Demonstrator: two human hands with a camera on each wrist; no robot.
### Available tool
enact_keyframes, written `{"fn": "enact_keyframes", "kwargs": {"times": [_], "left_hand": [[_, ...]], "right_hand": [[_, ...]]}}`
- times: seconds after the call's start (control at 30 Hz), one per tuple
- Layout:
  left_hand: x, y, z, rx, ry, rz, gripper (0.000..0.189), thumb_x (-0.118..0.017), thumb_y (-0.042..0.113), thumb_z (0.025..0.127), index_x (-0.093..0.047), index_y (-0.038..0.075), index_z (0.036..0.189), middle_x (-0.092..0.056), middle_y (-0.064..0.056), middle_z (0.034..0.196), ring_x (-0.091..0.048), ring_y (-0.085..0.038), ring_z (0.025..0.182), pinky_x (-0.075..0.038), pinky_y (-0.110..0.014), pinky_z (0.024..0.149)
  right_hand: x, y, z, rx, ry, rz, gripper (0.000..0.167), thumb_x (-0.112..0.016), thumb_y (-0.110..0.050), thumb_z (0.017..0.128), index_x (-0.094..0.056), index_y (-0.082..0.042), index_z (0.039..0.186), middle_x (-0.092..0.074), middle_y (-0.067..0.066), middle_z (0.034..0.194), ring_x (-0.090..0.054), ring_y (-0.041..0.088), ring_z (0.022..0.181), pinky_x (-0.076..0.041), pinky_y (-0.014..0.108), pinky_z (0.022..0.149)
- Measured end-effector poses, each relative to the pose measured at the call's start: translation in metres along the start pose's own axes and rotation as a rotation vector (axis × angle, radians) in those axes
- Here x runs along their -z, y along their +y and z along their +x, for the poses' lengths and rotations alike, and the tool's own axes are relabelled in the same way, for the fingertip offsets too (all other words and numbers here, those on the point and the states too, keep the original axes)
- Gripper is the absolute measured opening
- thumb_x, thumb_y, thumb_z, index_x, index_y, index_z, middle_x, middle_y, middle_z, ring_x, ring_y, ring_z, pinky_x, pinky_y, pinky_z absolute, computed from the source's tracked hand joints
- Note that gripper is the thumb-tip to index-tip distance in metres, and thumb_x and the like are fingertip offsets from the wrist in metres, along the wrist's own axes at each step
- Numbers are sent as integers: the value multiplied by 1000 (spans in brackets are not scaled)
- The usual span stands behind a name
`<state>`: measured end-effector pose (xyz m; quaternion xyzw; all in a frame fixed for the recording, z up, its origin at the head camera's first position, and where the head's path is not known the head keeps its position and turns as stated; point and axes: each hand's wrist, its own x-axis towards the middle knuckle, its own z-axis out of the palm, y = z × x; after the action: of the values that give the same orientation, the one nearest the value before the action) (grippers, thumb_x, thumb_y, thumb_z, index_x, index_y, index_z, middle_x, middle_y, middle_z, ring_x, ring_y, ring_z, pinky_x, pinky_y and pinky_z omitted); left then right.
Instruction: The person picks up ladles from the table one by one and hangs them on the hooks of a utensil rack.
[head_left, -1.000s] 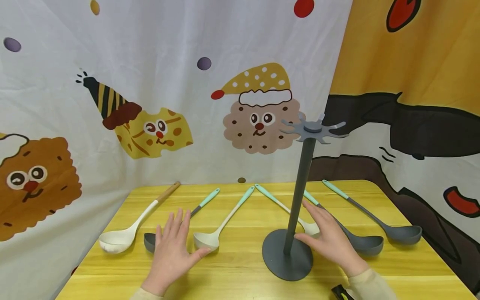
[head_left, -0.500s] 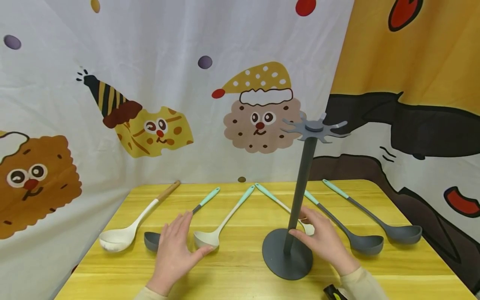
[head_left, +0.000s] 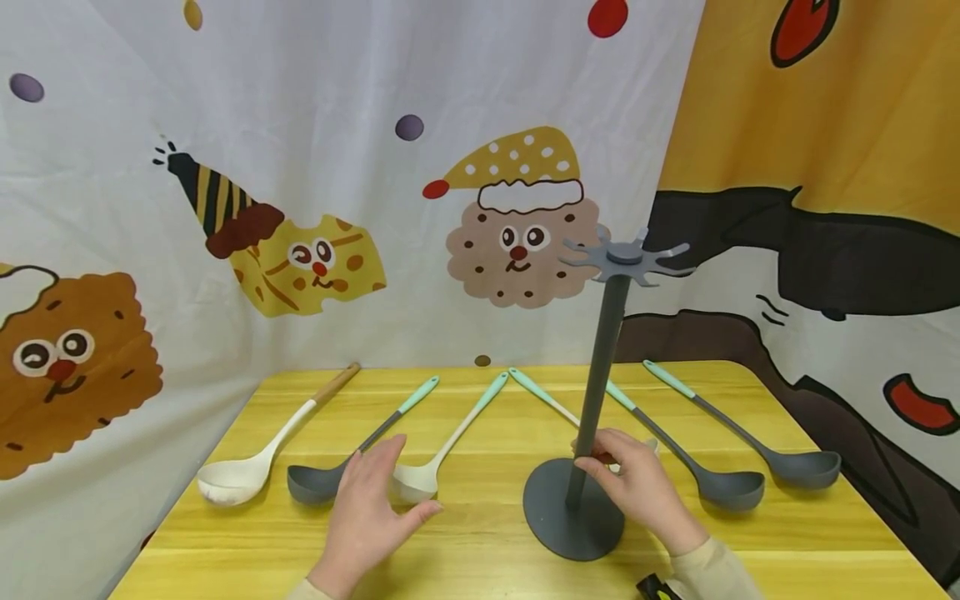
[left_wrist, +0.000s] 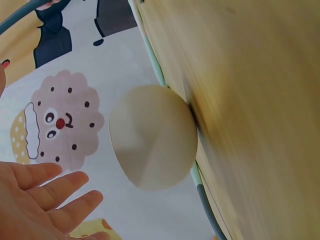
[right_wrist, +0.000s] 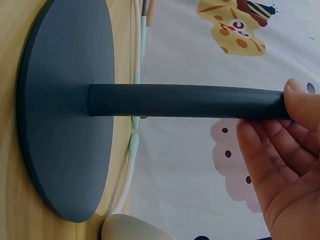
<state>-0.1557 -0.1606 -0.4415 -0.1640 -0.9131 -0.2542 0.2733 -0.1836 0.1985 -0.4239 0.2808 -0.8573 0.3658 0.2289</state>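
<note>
A dark grey utensil stand (head_left: pixel 602 367) has a round base and a top ring of hooks. My right hand (head_left: pixel 637 483) holds its post low down, thumb on one side and fingers curled behind; the right wrist view shows the thumb and fingers around the post (right_wrist: pixel 185 101). My left hand (head_left: pixel 371 517) hovers with fingers spread, in front of a white ladle (head_left: pixel 420 482) with a mint handle. That ladle's rounded bowl (left_wrist: pixel 155 137) fills the middle of the left wrist view, beside my fingers (left_wrist: pixel 67 197). Nothing is in my left hand.
Left lie a grey ladle (head_left: pixel 311 485) and a white ladle with a wooden handle (head_left: pixel 232 483). Two grey ladles (head_left: pixel 731 490) lie right. Behind the stand, a mint-handled white utensil (head_left: pixel 532 386) is partly hidden. A printed curtain (head_left: pixel 420 50) hangs behind the table (head_left: pixel 480 567).
My right hand has moved left to the post, and its fingers have closed around it. My left hand has shifted slightly right and down. The stand and ladles have not visibly moved.
</note>
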Motion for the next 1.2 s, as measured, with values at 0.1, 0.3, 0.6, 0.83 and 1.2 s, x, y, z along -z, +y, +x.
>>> {"fn": "enact_keyframes", "kwargs": {"times": [0.1, 0.3, 0.6, 0.83, 1.2], "left_hand": [[-3, 3, 0, -14, 4, -7, 95, -80, 62, 71, -52, 2, 139, -60, -15, 133, -54, -35, 124, -32, -63, 105], [-9, 10, 2, -38, -7, -34, 97, -75, 68, 73, -51, 3, 141, -59, -15, 135, -55, -35, 123, -32, -63, 106], [-14, 17, 7, -25, -27, -43, 97, -69, 72, 75, -51, 4, 141, -60, -14, 134, -55, -34, 124, -32, -60, 108], [-14, 18, 13, -13, -7, -62, 100, -73, 71, 72, -51, 2, 141, -58, -15, 136, -54, -34, 126, -31, -57, 109], [-7, 22, 27, -5, 21, -80, 100, -79, 62, 71, -48, 1, 144, -55, -17, 139, -52, -38, 127, -37, -56, 106]], "right_hand": [[-2, -1, 1, 26, 25, -13, 24, -78, -1, 82, -69, -13, 100, -63, -12, 90, -62, 3, 77, -57, 26, 64], [-5, -1, 2, 29, 63, -32, 25, -78, -1, 81, -68, -17, 98, -63, -12, 88, -62, 4, 77, -56, 25, 62], [-10, 0, 6, 13, 86, -49, 24, -80, -2, 80, -70, -14, 98, -64, -11, 87, -60, 4, 76, -54, 24, 59], [-14, -4, 18, 1, 92, -57, 21, -79, -4, 83, -69, -17, 97, -63, -12, 87, -60, 4, 76, -55, 26, 61], [-30, -4, 49, 2, 111, -42, 17, -79, -7, 84, -71, -14, 97, -66, -5, 88, -63, 10, 78, -55, 27, 64]]}}
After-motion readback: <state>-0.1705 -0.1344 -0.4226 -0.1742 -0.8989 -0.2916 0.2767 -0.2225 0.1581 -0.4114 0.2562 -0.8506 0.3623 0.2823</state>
